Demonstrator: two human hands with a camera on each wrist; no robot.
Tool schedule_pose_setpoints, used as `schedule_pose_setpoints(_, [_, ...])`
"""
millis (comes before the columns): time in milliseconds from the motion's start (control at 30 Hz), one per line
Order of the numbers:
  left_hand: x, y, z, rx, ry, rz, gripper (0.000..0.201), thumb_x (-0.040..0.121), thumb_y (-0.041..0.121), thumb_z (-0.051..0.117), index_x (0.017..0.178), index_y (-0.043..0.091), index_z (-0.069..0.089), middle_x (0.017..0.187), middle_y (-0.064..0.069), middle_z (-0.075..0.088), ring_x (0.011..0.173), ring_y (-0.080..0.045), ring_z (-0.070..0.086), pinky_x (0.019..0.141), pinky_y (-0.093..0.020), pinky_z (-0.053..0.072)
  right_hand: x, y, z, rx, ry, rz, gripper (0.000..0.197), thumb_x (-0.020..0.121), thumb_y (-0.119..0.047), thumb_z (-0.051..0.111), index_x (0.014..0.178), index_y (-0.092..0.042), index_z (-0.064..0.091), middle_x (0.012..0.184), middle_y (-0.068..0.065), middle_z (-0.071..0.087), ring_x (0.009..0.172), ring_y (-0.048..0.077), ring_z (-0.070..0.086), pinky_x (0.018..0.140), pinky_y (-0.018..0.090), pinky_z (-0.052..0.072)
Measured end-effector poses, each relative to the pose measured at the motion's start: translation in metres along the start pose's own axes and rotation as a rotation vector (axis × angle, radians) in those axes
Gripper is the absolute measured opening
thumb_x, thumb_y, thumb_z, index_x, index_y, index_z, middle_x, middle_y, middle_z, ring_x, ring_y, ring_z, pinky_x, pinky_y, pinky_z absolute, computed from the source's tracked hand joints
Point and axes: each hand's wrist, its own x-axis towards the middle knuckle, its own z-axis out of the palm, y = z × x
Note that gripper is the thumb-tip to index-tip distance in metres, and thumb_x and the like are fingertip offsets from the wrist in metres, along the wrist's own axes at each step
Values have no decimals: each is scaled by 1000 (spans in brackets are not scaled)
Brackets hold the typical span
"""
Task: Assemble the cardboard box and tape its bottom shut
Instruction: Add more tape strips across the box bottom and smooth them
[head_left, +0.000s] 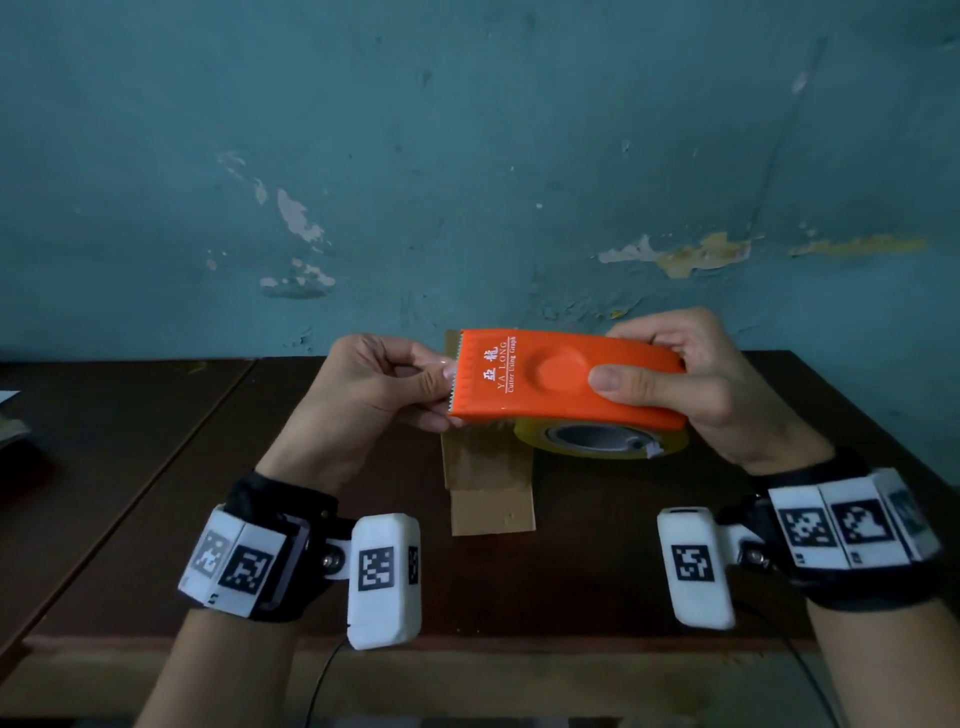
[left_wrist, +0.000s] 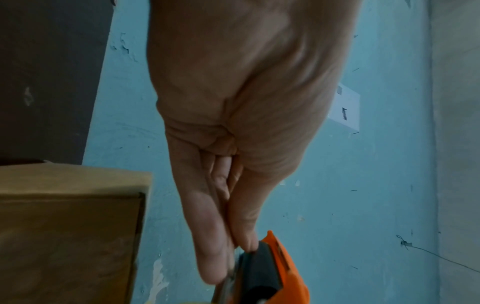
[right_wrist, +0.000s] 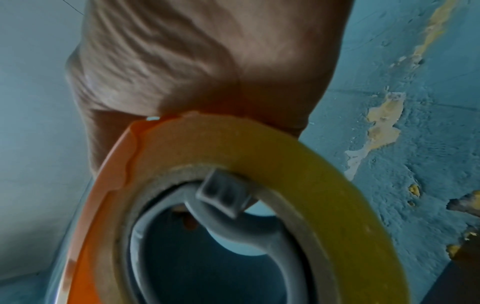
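Cardboard box (head_left: 488, 478) lies on the counter (head_left: 156, 467) under both hands. Right hand (head_left: 691, 379) grips the orange tape dispenser (head_left: 561, 384); left hand (head_left: 379, 389) pinches at its serrated end.

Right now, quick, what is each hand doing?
Left hand: pinching the tape end at the orange tape dispenser teeth.
Right hand: gripping the dispenser.

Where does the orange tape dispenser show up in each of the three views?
Head: the orange tape dispenser is at centre, held up between both hands above the table.
Left wrist: only its toothed end shows, bottom centre, at the left hand's fingertips.
Right wrist: its orange edge curves down the lower left, beside the yellow tape roll.
Shared landmark: the peeling blue wall.
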Motion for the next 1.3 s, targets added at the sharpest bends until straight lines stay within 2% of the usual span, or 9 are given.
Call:
schedule_pose_setpoints(133, [-1, 2, -6, 21, 6, 31, 9, 75, 13, 73, 72, 5, 76, 66, -17, 73, 56, -18, 71, 52, -21, 58, 0, -2, -2, 2, -27, -3, 21, 81, -35, 73, 69, -18, 70, 61, -1, 62, 56, 15, 60, 54, 24, 42])
schedule_pose_setpoints(300, [-2, -1, -15, 57, 57, 72, 7, 74, 12, 73, 69, 8, 77, 64, -12, 73, 53, -14, 69, 51, -18, 56, -2, 0, -5, -37, -28, 8, 23, 82, -27, 76, 69, -10, 68, 60, 3, 61, 55, 19, 58, 53, 26, 40])
schedule_pose_setpoints(400, [-5, -2, -44, 49, 181, 82, 14, 69, 18, 78, 71, 5, 74, 62, -7, 73, 50, -10, 67, 49, -15, 52, -7, 4, -21, -15, 50, 20, 51, 76, -37, 75, 69, 10, 58, 57, 25, 48, 48, 33, 45, 47, 34, 30])
schedule_pose_setpoints(600, [-7, -3, -54, 47, 167, 83, 43, 51, 48, 93, 68, 12, 78, 64, -9, 72, 52, -11, 66, 50, -16, 52, -10, 7, -30, -13, 34, 49, 51, 74, -38, 74, 62, 6, 52, 52, 11, 44, 44, 21, 44, 46, 21, 33])
schedule_pose_setpoints(733, [-7, -1, -52, 75, 209, 103, 23, 62, 32, 84, 65, 11, 75, 60, -6, 70, 50, -11, 64, 48, -16, 51, -8, 10, -28, -44, 12, 68, 51, 74, -43, 73, 63, 4, 56, 53, 9, 50, 47, 23, 49, 48, 24, 37])
schedule_pose_setpoints(867, [-10, -2, -50, 126, 215, 67, 24, 64, 17, 82, 74, -1, 69, 58, -9, 69, 49, -11, 66, 47, -16, 52, -10, 9, -31, -89, 5, 84, 46, 71, -47, 73, 66, -3, 63, 57, 7, 57, 49, 21, 55, 50, 22, 42])
schedule_pose_setpoints(1033, [-11, -2, -49, 63, 201, 48, 35, 52, 34, 92, 65, 7, 75, 59, -10, 70, 48, -12, 66, 45, -16, 51, -16, -1, -36, -75, -7, 77, 32, 72, -43, 73, 68, -11, 69, 58, 3, 58, 52, 18, 56, 52, 19, 41])
schedule_pose_setpoints(1133, [-7, -3, -44, 23, 275, 31, 39, 59, 24, 87, 71, -7, 66, 55, -10, 67, 43, -12, 62, 42, -16, 47, -16, -2, -34, -90, -3, 89, 34, 72, -42, 74, 70, -8, 70, 60, 10, 59, 54, 23, 57, 53, 21, 40])
schedule_pose_setpoints(1300, [-10, 0, -61, 44, 404, 35, 17, 65, 15, 79, 62, 3, 67, 51, -5, 65, 41, -8, 57, 41, -13, 42, -20, 3, -45, -122, 58, 119, 57, 66, -50, 82, 68, 4, 64, 60, 29, 52, 51, 43, 49, 51, 34, 34])
